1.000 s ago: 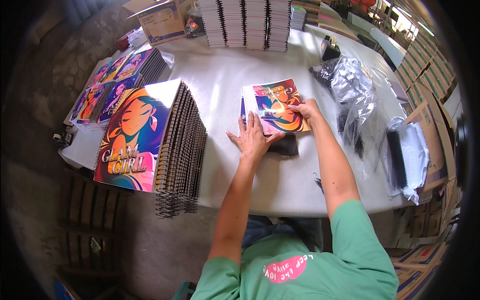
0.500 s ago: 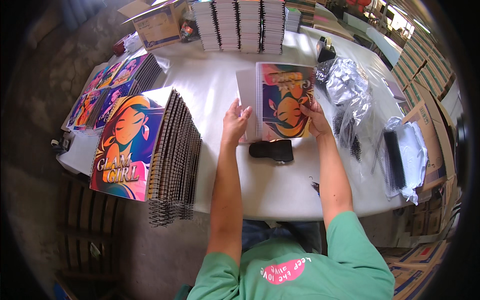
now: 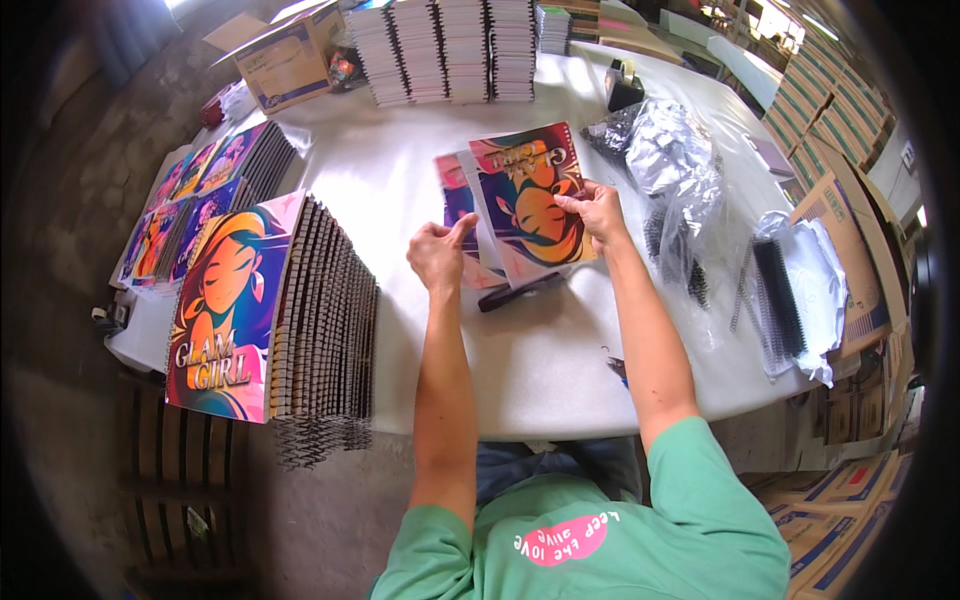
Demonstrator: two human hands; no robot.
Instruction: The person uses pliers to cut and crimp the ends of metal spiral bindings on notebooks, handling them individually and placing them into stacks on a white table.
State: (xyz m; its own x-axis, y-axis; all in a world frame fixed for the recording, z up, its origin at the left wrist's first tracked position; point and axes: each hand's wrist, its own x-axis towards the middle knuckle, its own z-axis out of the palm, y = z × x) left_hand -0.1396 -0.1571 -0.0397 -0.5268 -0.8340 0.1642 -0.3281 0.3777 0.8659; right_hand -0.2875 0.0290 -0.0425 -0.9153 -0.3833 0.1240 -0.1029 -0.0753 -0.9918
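Observation:
Over the middle of the table I hold a notebook (image 3: 535, 205) with a colourful illustrated cover, tilted and upside down to me. My right hand (image 3: 598, 213) pinches its right edge, thumb on top of the cover. My left hand (image 3: 440, 252) is closed at the left side, thumb against a second illustrated cover (image 3: 458, 195) that shows behind a pale strip of paper. Whether these sheets are joined is hidden. Just below the notebook lies a dark, flat object (image 3: 522, 292), partly covered. A small tool (image 3: 618, 368), mostly hidden by my right forearm, lies near the front edge.
A tall stack of spiral notebooks (image 3: 325, 320) stands at the left, with more notebooks (image 3: 200, 190) behind it. Tall notebook piles (image 3: 450, 55) and a carton (image 3: 285, 70) line the back. Plastic wrap (image 3: 675, 165), black binding coils (image 3: 778, 295) and a tape dispenser (image 3: 625, 85) lie on the right.
The notebook has tilted counterclockwise, and a second illustrated cover now shows at its left. My left hand has curled closed against it. The whole view has shifted slightly.

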